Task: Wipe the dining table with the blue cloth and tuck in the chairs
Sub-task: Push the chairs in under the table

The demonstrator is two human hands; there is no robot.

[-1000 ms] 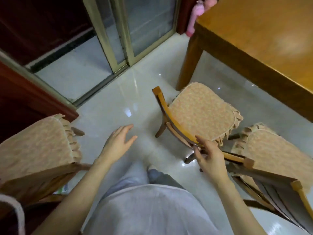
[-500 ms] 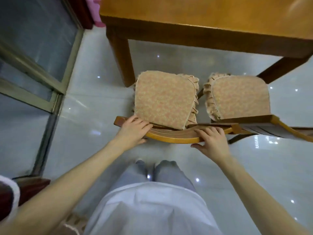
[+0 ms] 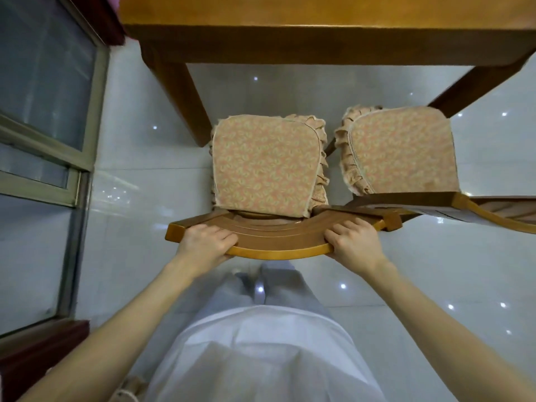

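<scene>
The chair (image 3: 265,166) in hand stands on the pale floor (image 3: 139,204) just short of the dining table (image 3: 319,27), its cushioned seat fully in the open and its front edge near the table's left leg (image 3: 179,94), beside it but not yet under the top. By that, the tucking-in of this chair looks barely begun; a second chair (image 3: 401,152) just to its right also sits clear of the table, so at least two remain to be pushed in. Whether the wiping is finished cannot be told: only a strip of tabletop shows, and no blue cloth is in view. The chair faces the table squarely, seat front pointing away from the person, while the curved top rail of the backrest (image 3: 278,230) runs left to right, parallel to the table's near edge. The left hand (image 3: 204,242) is curled closed over the rail's left part, fingers on top; the right hand (image 3: 355,243) is wrapped the same way around its right part.
</scene>
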